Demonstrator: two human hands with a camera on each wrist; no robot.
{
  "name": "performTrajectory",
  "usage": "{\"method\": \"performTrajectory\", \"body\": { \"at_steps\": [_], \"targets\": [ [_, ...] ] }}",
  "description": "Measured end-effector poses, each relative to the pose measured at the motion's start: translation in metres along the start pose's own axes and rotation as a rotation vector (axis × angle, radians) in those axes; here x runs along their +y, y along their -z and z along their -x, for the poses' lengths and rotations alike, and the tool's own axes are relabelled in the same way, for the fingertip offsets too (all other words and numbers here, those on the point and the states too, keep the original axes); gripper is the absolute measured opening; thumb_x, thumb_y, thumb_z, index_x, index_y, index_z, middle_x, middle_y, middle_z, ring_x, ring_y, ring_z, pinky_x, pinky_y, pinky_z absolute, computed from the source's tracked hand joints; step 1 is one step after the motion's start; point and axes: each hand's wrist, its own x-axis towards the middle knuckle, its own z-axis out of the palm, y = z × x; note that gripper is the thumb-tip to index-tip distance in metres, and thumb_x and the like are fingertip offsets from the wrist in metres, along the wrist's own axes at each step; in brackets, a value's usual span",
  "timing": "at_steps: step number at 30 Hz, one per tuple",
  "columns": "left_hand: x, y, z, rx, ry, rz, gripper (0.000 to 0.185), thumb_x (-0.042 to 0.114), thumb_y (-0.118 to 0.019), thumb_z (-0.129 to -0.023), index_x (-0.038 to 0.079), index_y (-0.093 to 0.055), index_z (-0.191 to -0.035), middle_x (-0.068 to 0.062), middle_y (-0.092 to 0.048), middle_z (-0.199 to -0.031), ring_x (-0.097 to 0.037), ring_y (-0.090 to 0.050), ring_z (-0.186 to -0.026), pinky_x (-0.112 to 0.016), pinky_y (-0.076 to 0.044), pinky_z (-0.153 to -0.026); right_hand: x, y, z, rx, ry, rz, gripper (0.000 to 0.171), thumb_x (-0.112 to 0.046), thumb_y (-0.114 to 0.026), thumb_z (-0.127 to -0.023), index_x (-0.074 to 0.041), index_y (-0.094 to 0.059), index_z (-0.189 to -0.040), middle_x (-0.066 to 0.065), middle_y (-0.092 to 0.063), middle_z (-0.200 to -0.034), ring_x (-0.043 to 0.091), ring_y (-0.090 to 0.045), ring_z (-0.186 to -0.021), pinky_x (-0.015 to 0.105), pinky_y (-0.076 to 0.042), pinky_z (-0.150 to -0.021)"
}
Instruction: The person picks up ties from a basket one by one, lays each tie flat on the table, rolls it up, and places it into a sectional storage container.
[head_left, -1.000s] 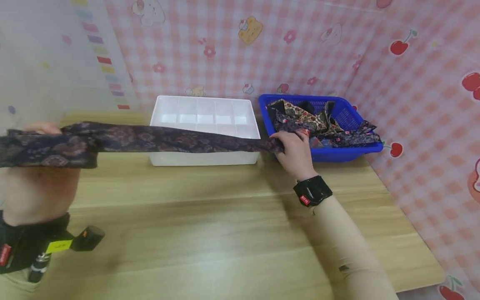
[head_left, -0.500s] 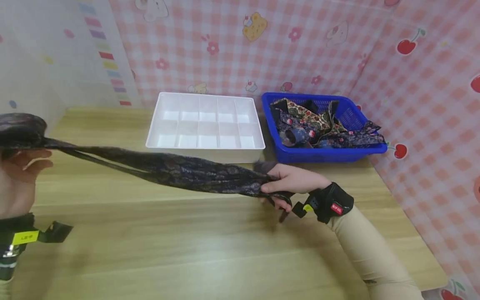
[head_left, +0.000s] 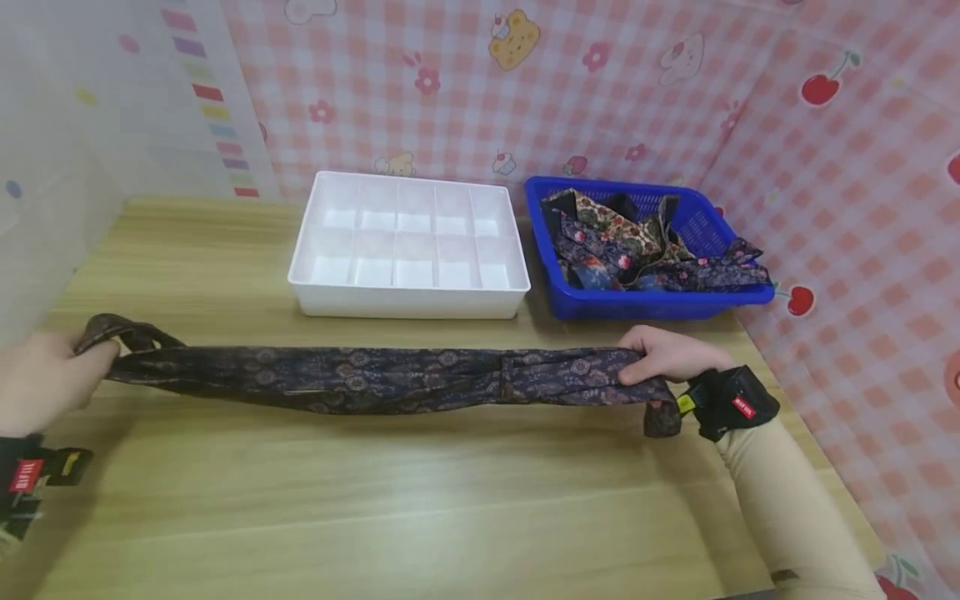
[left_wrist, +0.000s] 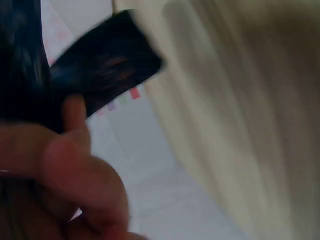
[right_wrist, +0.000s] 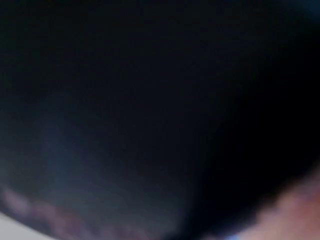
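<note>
A dark necktie [head_left: 405, 379] with a small woven pattern stretches sideways in front of the white box, folded back on itself. My left hand [head_left: 56, 375] pinches its left end, where a loop of cloth stands up over the fingers. At the other end my right hand [head_left: 667, 354] grips it with the thumb on top, and a short dark tip hangs below. In the left wrist view, curled fingers [left_wrist: 75, 175] hold the dark cloth, and a flap of the necktie [left_wrist: 110, 65] sticks out. Dark cloth fills most of the right wrist view.
A white box [head_left: 408, 302] with two rows of compartments stands at the back of the wooden table [head_left: 420, 500]. Right of it, a blue basket [head_left: 637, 307] holds several patterned neckties [head_left: 618, 233], one draped over its rim. Checked cloth walls [head_left: 450, 108] stand behind and at the right.
The right hand has drawn the necktie away from the basket, toward the front and right. The left hand has come lower, and the necktie now spans level between both hands.
</note>
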Motion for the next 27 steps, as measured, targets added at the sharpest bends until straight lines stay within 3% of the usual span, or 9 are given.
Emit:
{"method": "performTrajectory", "body": {
  "at_steps": [3, 5, 8, 11, 16, 18, 20, 24, 27],
  "targets": [
    [-0.006, -0.002, -0.006, -0.133, -0.03, -0.064, 0.058, 0.04, -0.03, -0.103, -0.011, -0.05, -0.086, -0.004, -0.05, -0.058, -0.021, -0.046, -0.049, -0.037, -0.042, -0.046, 0.002, 0.008, 0.01, 0.132, -0.033, 0.134, 0.028, -0.019, -0.057, -0.098, -0.008, -0.06, -0.072, -0.008, -0.053, -0.058, 0.002, -0.046, -0.045, 0.022, -0.042, -0.043],
    [-0.005, -0.008, -0.01, -0.165, -0.07, -0.096, 0.062, 0.041, -0.037, -0.102, -0.021, -0.045, -0.111, -0.024, -0.057, -0.072, -0.04, -0.057, -0.063, -0.05, -0.049, -0.059, 0.005, 0.014, 0.01, 0.236, -0.155, 0.288, 0.035, -0.02, -0.055, -0.099, -0.01, -0.05, -0.065, -0.01, -0.043, -0.055, 0.003, -0.038, -0.046, 0.022, -0.036, -0.047],
    [0.0, -0.02, -0.015, -0.1, -0.169, -0.144, 0.071, 0.037, -0.051, -0.099, -0.015, -0.026, -0.14, -0.045, -0.049, -0.113, -0.061, -0.047, -0.101, -0.072, -0.04, -0.075, 0.015, 0.025, 0.007, 0.355, -0.332, 0.528, 0.039, -0.027, -0.058, -0.097, -0.013, -0.044, -0.063, -0.009, -0.037, -0.056, 0.005, -0.035, -0.05, 0.023, -0.034, -0.054],
    [0.005, -0.031, -0.016, -0.035, -0.322, -0.076, 0.073, 0.03, -0.062, -0.094, -0.001, -0.026, -0.149, -0.044, -0.028, -0.138, -0.064, -0.029, -0.119, -0.08, -0.029, -0.079, 0.029, 0.035, 0.008, 0.491, -0.39, 0.65, 0.034, -0.031, -0.06, -0.095, -0.008, -0.056, -0.07, -0.004, -0.047, -0.062, 0.011, -0.042, -0.056, 0.028, -0.037, -0.058],
    [0.006, -0.043, -0.017, -0.061, -0.551, 0.001, 0.08, 0.024, -0.082, -0.076, 0.014, -0.043, -0.145, -0.033, -0.024, -0.146, -0.061, -0.029, -0.123, -0.081, -0.027, -0.079, 0.053, 0.037, 0.021, 0.774, -0.388, 0.813, 0.032, -0.028, -0.065, -0.091, 0.002, -0.069, -0.102, 0.015, -0.069, -0.095, 0.032, -0.063, -0.087, 0.047, -0.048, -0.078],
    [0.001, -0.046, -0.016, -0.071, -0.607, -0.028, 0.081, 0.019, -0.086, -0.068, 0.016, -0.049, -0.14, -0.034, -0.028, -0.144, -0.061, -0.033, -0.119, -0.079, -0.032, -0.077, 0.061, 0.033, 0.024, 0.829, -0.371, 0.851, 0.031, -0.025, -0.067, -0.09, 0.002, -0.07, -0.106, 0.019, -0.068, -0.103, 0.037, -0.062, -0.098, 0.052, -0.046, -0.086],
    [-0.006, -0.047, -0.014, -0.036, -0.639, -0.072, 0.078, 0.011, -0.087, -0.062, 0.014, -0.054, -0.132, -0.032, -0.037, -0.136, -0.055, -0.04, -0.114, -0.073, -0.039, -0.073, 0.068, 0.028, 0.022, 0.849, -0.329, 0.86, 0.031, -0.023, -0.067, -0.09, 0.001, -0.07, -0.109, 0.021, -0.067, -0.108, 0.038, -0.061, -0.103, 0.053, -0.045, -0.089],
    [-0.014, -0.044, -0.015, 0.093, -0.636, -0.157, 0.051, 0.0, -0.084, -0.063, 0.008, -0.066, -0.11, -0.022, -0.056, -0.114, -0.044, -0.051, -0.1, -0.059, -0.044, -0.07, 0.072, 0.018, 0.013, 0.85, -0.265, 0.833, 0.043, -0.027, -0.068, -0.09, 0.003, -0.063, -0.121, 0.024, -0.062, -0.117, 0.037, -0.06, -0.098, 0.052, -0.046, -0.085],
    [-0.013, -0.039, -0.02, 0.086, -0.553, -0.104, 0.034, 0.008, -0.079, -0.077, -0.001, -0.067, -0.108, -0.026, -0.054, -0.117, -0.048, -0.048, -0.101, -0.062, -0.043, -0.071, 0.071, 0.017, 0.008, 0.837, -0.249, 0.851, 0.046, -0.026, -0.069, -0.09, 0.003, -0.061, -0.124, 0.023, -0.061, -0.118, 0.036, -0.058, -0.096, 0.051, -0.046, -0.082]
  ]
}}
